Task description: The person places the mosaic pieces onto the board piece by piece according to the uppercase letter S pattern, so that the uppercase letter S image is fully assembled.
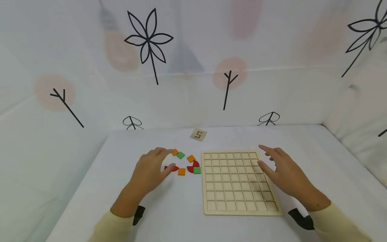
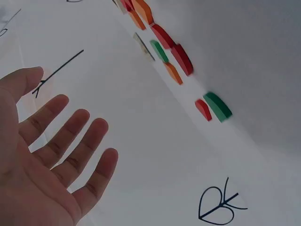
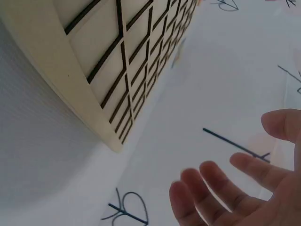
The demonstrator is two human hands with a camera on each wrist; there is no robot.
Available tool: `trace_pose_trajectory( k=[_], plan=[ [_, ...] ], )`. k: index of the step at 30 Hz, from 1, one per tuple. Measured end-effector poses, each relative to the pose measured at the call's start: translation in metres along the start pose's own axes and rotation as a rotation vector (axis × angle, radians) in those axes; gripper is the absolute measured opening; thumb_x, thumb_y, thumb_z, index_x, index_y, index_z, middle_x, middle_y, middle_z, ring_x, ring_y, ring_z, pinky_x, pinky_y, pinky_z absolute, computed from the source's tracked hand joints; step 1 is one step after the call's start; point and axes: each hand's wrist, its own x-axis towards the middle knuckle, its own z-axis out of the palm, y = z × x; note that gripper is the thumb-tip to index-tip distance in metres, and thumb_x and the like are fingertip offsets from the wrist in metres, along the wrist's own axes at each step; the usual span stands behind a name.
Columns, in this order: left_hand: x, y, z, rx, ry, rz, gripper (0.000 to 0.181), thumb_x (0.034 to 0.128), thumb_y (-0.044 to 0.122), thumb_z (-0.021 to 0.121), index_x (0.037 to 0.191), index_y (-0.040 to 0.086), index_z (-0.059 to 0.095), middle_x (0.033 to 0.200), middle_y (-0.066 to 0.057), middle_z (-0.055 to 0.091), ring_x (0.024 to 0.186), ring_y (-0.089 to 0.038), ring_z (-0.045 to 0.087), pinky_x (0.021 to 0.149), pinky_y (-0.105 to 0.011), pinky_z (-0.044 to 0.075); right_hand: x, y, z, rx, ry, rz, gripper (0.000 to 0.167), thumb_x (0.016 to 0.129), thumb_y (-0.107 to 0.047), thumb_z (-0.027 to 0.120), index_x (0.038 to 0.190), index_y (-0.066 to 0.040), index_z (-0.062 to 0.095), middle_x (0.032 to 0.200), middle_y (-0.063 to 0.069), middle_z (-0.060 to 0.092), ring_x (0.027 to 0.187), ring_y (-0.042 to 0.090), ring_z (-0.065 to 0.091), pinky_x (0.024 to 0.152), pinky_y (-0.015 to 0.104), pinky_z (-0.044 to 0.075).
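Observation:
My left hand [image 1: 149, 171] is held over the left side of a group of small flat tiles, its fingers relaxed and holding nothing. In the left wrist view the palm and spread fingers [image 2: 98, 134] show, apart from the tiles. Among the tiles lie an orange square [image 1: 181, 171], a green square [image 1: 197, 170], another green square [image 1: 180, 155] and red rounded pieces [image 1: 196, 163]. To their right lies a pale wooden grid board [image 1: 242, 212]. Over the board's right edge hangs my right hand [image 1: 285, 173], with loosely bent fingers and nothing in them.
A small card [image 1: 198, 134] with a coloured pattern on a grid lies behind the tiles. The white table [image 1: 169, 215] is backed by a pale cloth [image 1: 193, 101] with printed flowers and twigs. Cloth also hangs at the right side.

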Motion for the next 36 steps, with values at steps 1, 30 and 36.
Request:
trace_pose_trajectory(
  k=[1, 30, 36],
  plan=[
    [0.003, 0.004, 0.002, -0.009, 0.008, 0.015, 0.049, 0.0886, 0.041, 0.075, 0.133, 0.021, 0.064, 0.127, -0.005, 0.064, 0.113, -0.026, 0.063, 0.093, -0.045, 0.055, 0.001, 0.002, 0.001, 0.038, -0.016, 0.02, 0.059, 0.102, -0.036, 0.056, 0.151, -0.008, 0.041, 0.123, 0.021, 0.057, 0.104, 0.035, 0.058, 0.072, 0.046, 0.054],
    [0.037, 0.048, 0.048, -0.081, -0.307, 0.145, 0.038, 0.0885, 0.033, 0.077, 0.125, 0.025, 0.07, 0.105, 0.0, 0.063, 0.089, -0.012, 0.058, 0.077, -0.033, 0.05, 0.004, 0.048, 0.028, 0.253, -0.365, 0.152, 0.088, 0.087, -0.029, 0.077, 0.152, 0.008, 0.028, 0.079, 0.002, 0.054, 0.062, 0.009, 0.045, 0.052, 0.024, 0.04],
    [0.037, 0.052, 0.051, -0.062, -0.349, 0.125, 0.039, 0.0901, 0.033, 0.075, 0.127, 0.026, 0.068, 0.108, -0.002, 0.061, 0.092, -0.015, 0.055, 0.079, -0.035, 0.049, 0.002, 0.051, 0.028, 0.239, -0.384, 0.143, 0.086, 0.087, -0.025, 0.077, 0.15, 0.012, 0.03, 0.074, 0.001, 0.053, 0.06, 0.008, 0.044, 0.052, 0.023, 0.039]
  ],
)
